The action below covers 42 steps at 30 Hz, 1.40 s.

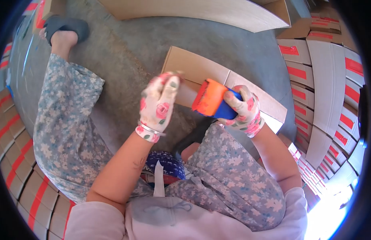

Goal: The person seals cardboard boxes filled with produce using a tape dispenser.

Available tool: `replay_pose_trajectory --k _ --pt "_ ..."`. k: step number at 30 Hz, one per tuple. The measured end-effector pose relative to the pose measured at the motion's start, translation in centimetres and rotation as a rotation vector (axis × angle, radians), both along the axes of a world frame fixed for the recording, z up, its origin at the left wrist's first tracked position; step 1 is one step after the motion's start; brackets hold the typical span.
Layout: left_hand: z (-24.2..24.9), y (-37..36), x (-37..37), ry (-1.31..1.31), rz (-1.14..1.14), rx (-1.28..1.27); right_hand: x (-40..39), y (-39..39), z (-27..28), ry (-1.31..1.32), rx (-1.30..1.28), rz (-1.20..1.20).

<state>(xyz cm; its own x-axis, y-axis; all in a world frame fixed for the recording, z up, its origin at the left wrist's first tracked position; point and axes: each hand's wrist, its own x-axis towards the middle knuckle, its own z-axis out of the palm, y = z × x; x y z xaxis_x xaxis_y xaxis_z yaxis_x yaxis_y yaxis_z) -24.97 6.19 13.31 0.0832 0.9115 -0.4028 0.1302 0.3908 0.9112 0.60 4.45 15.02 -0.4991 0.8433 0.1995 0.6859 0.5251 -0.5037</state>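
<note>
My right hand (pixel 245 112), in a white glove with a rose print, is wrapped round the blue body of an orange and blue tape dispenser (pixel 212 98). Its toothed cutting edge faces left. A pale see-through strip of tape (pixel 186 94) spans from the dispenser towards my left hand (pixel 158 102). That hand wears a matching glove; its fingers are closed at the strip's end, and the fingertips are smeared by motion. Behind both hands a brown cardboard box (pixel 195 64) rests on the floor, partly covered by the dispenser and my right hand.
Stacked cartons with red tape rise at the right (pixel 299 74) and at the left (pixel 21 162). A large cardboard piece (pixel 201 12) lies at the far side of the concrete floor (pixel 113 52). My outstretched leg, with a dark clog (pixel 73 28), bounds the left side.
</note>
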Motion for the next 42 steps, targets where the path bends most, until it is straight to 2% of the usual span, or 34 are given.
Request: replay_pose_trajectory --k 2,3,6,10,12,14,16,18,20,21,22,24,25,27,30,32,34,36,37,38,39,40,41,42 --pt "0.0 -0.3 1.2 -0.461 -0.048 -0.325 0.4 -0.4 -1.0 0.024 0.015 -0.008" --pt "1.8 0.4 1.4 -0.427 -0.124 -0.483 0.5 -0.5 -1.1 0.037 0.035 -0.008" --pt "0.4 -0.4 2.1 -0.931 -0.101 -0.529 0.8 -0.7 -1.2 0.054 0.071 -0.013" --pt "0.4 -0.3 2.5 -0.749 -0.168 -0.515 1.1 -0.8 -1.3 0.091 0.064 -0.016" --pt "0.5 -0.2 1.7 -0.908 -0.040 -0.542 0.9 -0.9 -1.2 0.080 0.073 -0.035" --pt "0.8 0.4 1.4 -0.978 -0.043 -0.612 0.6 -0.9 -1.1 0.076 0.044 -0.038" --pt "1.3 0.3 2.2 -0.695 0.042 -0.404 -0.4 -0.5 0.5 -0.001 -0.014 -0.045" --pt "0.0 -0.1 2.5 -0.661 0.065 -0.313 -1.7 0.2 2.3 -0.075 -0.074 -0.049" --pt "-1.0 0.5 1.2 -0.223 0.124 -0.257 -2.8 0.8 3.6 -0.201 -0.166 -0.023" --pt "-1.1 1.0 0.4 -0.093 0.206 -0.136 -3.3 0.9 4.5 -0.308 -0.230 -0.031" --pt "-1.3 1.5 -0.6 0.033 0.283 -0.018 -3.1 0.8 4.9 -0.307 -0.232 -0.040" --pt "-3.3 3.5 -4.6 0.030 0.389 0.061 -1.9 1.0 5.5 -0.468 -0.314 -0.100" --pt "-4.8 4.3 -5.9 0.027 0.385 0.070 -1.6 0.3 5.2 -0.472 -0.252 -0.074" --pt "-7.1 5.0 -7.2 0.335 0.289 0.125 -2.6 0.7 5.4 -0.502 -0.282 -0.076" --pt "-8.9 5.3 -6.1 0.464 0.201 0.042 -3.2 1.5 5.6 -0.589 -0.380 -0.089" --pt "-12.1 4.7 -5.0 0.295 0.215 0.049 -3.4 1.6 4.9 -0.572 -0.439 -0.092" --pt "-15.0 4.7 -4.2 0.317 0.106 -0.010 -3.7 1.8 5.0 -0.583 -0.469 -0.104" --pt "-18.9 4.0 -2.5 -0.042 0.158 -0.108 -3.7 1.9 4.7 -0.594 -0.490 -0.113" --pt "-18.3 4.2 -2.0 -0.088 0.111 -0.195 -3.2 1.7 4.3 -0.550 -0.456 -0.105" --pt "-20.1 4.0 -1.8 -0.083 0.106 -0.185 -3.0 1.5 4.0 -0.503 -0.415 -0.097" --pt "-23.8 3.8 -2.1 -0.012 0.049 -0.138 -2.8 1.4 3.8 -0.487 -0.399 -0.100" --pt "-25.5 4.5 -2.9 0.069 -0.002 -0.082 -2.7 1.4 3.8 -0.489 -0.443 -0.098" --pt "-24.4 5.0 -3.4 0.127 -0.115 -0.210 -2.8 1.7 3.8 -0.480 -0.463 -0.095" --pt "-13.4 6.8 -2.6 0.835 -0.544 -0.083 -2.7 1.5 3.8 -0.511 -0.431 -0.090"
